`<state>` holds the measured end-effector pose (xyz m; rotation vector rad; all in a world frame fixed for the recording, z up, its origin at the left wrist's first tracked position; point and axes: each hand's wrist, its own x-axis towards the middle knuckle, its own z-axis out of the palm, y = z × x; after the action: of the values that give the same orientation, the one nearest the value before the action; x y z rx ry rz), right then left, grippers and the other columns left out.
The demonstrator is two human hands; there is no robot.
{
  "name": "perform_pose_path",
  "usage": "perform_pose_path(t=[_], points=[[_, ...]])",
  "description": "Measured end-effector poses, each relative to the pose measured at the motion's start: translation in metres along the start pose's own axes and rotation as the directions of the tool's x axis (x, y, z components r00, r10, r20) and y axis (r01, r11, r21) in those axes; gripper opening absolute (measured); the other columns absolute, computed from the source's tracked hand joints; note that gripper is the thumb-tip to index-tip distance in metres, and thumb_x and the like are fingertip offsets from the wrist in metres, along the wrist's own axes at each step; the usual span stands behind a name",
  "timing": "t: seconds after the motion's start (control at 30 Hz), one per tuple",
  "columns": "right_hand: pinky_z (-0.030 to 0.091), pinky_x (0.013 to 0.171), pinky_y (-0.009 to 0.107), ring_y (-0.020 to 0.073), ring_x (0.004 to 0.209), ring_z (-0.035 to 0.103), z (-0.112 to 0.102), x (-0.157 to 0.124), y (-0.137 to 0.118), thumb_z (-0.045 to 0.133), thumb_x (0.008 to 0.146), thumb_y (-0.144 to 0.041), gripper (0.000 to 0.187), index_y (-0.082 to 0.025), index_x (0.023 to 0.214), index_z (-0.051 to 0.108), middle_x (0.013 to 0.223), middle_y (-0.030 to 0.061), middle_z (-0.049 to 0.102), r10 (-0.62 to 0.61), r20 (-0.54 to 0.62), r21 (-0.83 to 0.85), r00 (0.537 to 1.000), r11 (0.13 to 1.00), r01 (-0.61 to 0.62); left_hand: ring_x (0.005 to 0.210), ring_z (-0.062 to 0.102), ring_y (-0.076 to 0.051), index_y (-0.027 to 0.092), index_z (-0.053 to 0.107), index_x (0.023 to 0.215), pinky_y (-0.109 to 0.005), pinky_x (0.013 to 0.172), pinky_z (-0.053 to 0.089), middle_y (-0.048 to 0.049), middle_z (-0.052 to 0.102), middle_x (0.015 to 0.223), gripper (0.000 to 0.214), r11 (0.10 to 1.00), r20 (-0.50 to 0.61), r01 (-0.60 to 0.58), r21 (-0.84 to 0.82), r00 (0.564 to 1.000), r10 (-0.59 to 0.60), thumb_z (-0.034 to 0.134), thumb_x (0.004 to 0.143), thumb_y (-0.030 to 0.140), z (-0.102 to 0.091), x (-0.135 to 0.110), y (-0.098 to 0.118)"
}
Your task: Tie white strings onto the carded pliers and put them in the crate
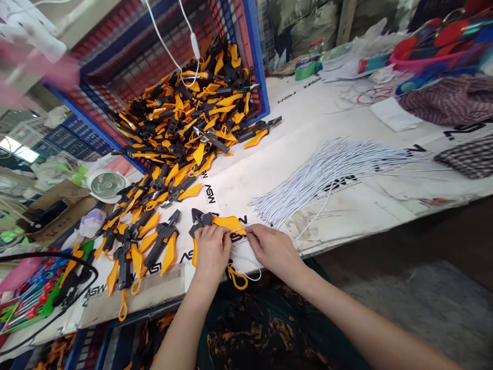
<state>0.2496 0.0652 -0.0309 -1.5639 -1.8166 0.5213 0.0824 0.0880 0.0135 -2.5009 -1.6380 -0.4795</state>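
While both hands worked over one pair of yellow-handled pliers (227, 223) at the near edge of the tabletop (265, 110), the left hand (210, 252) had a narrow grip closed on them. The right hand (272, 249) pinched in just beside it, its fingertips (249, 232) at the yellow handle, though I could not tell whether it held anything. A yellow loop (238, 280) and a thin white cord (254, 274) lay below the pliers. A blue and red plastic crate (259, 61) sat beyond, heaped with more black and yellow pliers (181, 108), and a loose row of pliers (154, 241) lay between it and the hands. A bundle of white cords (327, 174) lay to the right on the white, ASW-printed tabletop. Farther off were a small fan (107, 184), a pink basin (419, 56), and a green tape roll (306, 71).
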Motion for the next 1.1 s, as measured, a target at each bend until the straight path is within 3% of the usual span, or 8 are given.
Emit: perform_pose_path(t=[0.3,0.7,1.1], points=[[0.047,0.076,0.027,0.0196,0.09,0.07,0.0,0.0,0.001,0.044,0.097,-0.021,0.024,-0.018,0.105,0.067,0.104,0.0069,0.075,-0.001,-0.001,0.012,1.0,1.0,0.001,0.084,0.06,-0.021,0.021,0.065,0.083,-0.039,0.089,0.033,-0.002,0.069,0.08,0.013,0.996,-0.023,-0.074,0.058,0.997,0.075,0.056,0.092,0.018,0.004,0.002,0.01],[0.047,0.076,0.027,0.0194,0.091,0.07,0.001,-0.002,0.001,0.045,0.097,-0.021,0.023,-0.019,0.104,0.066,0.103,0.0063,0.074,-0.013,-0.01,0.006,1.0,1.0,0.013,0.085,0.062,-0.02,0.02,0.063,0.081,-0.035,0.081,0.041,-0.0027,0.068,0.083,0.01,0.972,-0.018,0.101,-0.213,0.994,-0.107,0.059,0.09,0.022,0.018,0.002,0.01],[0.045,0.075,0.028,0.0209,0.089,0.071,-0.003,0.003,0.004,0.046,0.096,-0.021,0.022,-0.019,0.104,0.067,0.099,0.0051,0.075,0.016,0.038,0.034,0.999,0.999,-0.018,0.084,0.066,-0.018,0.021,0.068,0.081,-0.034,0.082,0.044,-0.0005,0.072,0.083,0.013,0.926,0.066,0.144,-0.349,0.989,-0.129,0.06,0.09,0.022,0.018,0.005,0.012]])
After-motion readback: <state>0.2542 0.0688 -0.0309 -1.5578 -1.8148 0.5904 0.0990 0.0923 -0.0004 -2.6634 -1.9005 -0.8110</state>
